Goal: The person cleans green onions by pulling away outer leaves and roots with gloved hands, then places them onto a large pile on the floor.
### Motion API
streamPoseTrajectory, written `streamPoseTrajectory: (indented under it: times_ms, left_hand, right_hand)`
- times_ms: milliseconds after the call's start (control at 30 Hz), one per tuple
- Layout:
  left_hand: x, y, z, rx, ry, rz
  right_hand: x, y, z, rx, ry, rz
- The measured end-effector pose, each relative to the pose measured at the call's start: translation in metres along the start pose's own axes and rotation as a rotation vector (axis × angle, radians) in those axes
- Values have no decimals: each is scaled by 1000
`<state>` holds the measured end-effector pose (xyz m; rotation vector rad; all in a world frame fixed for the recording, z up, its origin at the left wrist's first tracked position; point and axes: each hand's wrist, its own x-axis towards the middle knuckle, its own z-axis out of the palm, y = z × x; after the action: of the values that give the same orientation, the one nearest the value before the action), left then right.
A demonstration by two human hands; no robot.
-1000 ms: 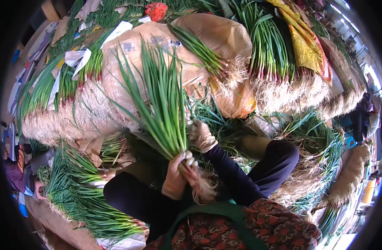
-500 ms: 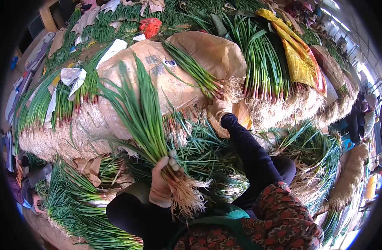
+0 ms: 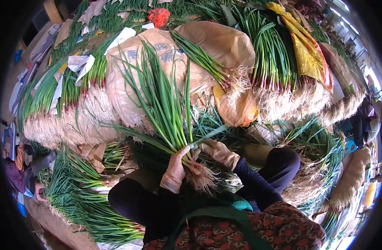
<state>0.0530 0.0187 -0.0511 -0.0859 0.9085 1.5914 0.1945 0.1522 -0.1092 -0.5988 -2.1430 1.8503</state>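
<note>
My left hand (image 3: 175,168), in a pale glove, is closed round the lower stems of a bunch of green garlic (image 3: 164,106). Its leaves fan upward over the sack, and its pale roots (image 3: 201,177) hang toward my lap. Just right of those stems is my gloved right hand (image 3: 219,153), fingers curled in against the bunch. A blurred leaf (image 3: 212,133) juts out by its fingertips; what the fingers hold is partly hidden. A smaller bunch (image 3: 203,60) lies on the tan printed sack (image 3: 159,58), roots over its right edge.
Stacked green garlic with roots facing me lines the left (image 3: 70,121) and right (image 3: 282,98) beyond the sack. A yellow sack (image 3: 303,50) drapes over the right stack. Loose green garlic (image 3: 95,208) lies left of my knees. Another person (image 3: 366,121) is at the far right.
My right hand has come back from the small bunch on the sack to the stems at my left hand. The held bunch has swung more upright and shifted right. The view has turned slightly.
</note>
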Motion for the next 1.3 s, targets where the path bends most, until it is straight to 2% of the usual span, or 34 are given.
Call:
streamPoseTrajectory:
  times_ms: [33,67,100,133,167,200,233,300,333,367,433,467,500,567,600,633,700,733,767,833,900,933,967,1000,1033,1100,1133,1200,1233,1267,1300]
  left_hand:
    - [1,-3,-2,2,10,-15]
    - [2,-7,-5,5,21,-28]
    - [5,-10,-9,6,34,-40]
    - [3,-7,-9,94,30,-60]
    - [-1,-7,-9,45,40,-54]
    - [-4,-9,-7,-7,50,-48]
    - [-9,-7,-3,-59,59,-42]
    - [-11,-8,-5,-96,7,-30]
    - [-13,-5,-2,-90,-15,-32]
    - [-15,-4,-1,-86,-37,-37]
    - [-11,-10,-6,-88,-45,-31]
    - [-11,-11,-4,-88,-54,-20]
    - [-11,-11,-3,-84,-65,-8]
    - [-17,-11,-3,-97,-92,7]
    - [-20,-9,-2,-123,-128,14]
    - [-20,-8,-1,-151,-163,20]
    - [-15,-8,-2,-105,-36,42]
    - [-12,-8,-3,-62,30,23]
    - [-10,-8,-3,-19,97,5]
    - [-6,-11,-1,-35,23,29]
    - [-8,-14,0,-94,-82,69]
    - [-12,-12,3,-149,-191,78]
    - [-18,-6,6,-168,-191,73]
    - [-23,1,11,-190,-196,75]
    - [-26,5,12,-216,-195,74]
    - [-26,15,16,-339,-97,66]
    - [-27,18,20,-336,-101,94]
    - [-22,20,19,-364,-151,100]
    - [-17,17,12,-391,-198,74]
    - [-12,14,7,-414,-245,47]
    - [-10,11,3,-412,-202,44]
  right_hand:
    - [7,0,6,87,115,44]
    - [11,-48,9,427,41,258]
    - [22,-30,19,362,141,246]
    - [27,-34,25,316,201,307]
    - [31,-38,30,271,259,369]
    - [35,-32,38,306,367,287]
    - [40,-22,32,395,311,275]
    - [45,-14,19,824,364,595]
    - [47,3,19,824,234,560]
    - [43,-16,26,1025,113,535]
    - [38,-66,31,938,64,509]
    - [40,-61,30,733,62,507]
    - [54,-32,35,681,172,349]
    - [70,-10,32,560,306,395]
    - [70,-1,28,533,236,325]
    - [64,4,27,660,148,333]
    - [57,-29,25,1118,95,548]
    - [57,-43,23,1297,-32,515]
    - [56,-68,27,1229,47,452]
    - [67,-57,28,725,130,465]
    - [80,-7,35,302,221,239]
    - [78,1,28,-62,187,229]
    - [75,-1,20,-425,150,213]
    - [76,-4,6,-82,-138,549]
    - [71,-17,-6,-294,-395,566]
    - [94,50,-64,-841,-348,-218]
    - [104,12,-86,-990,-161,-140]
    - [138,-52,-140,-1287,391,-51]
    - [152,-66,-159,-1461,562,-27]
    - [163,-49,-178,-1609,790,-250]
    - [168,-37,-185,-1651,852,-160]
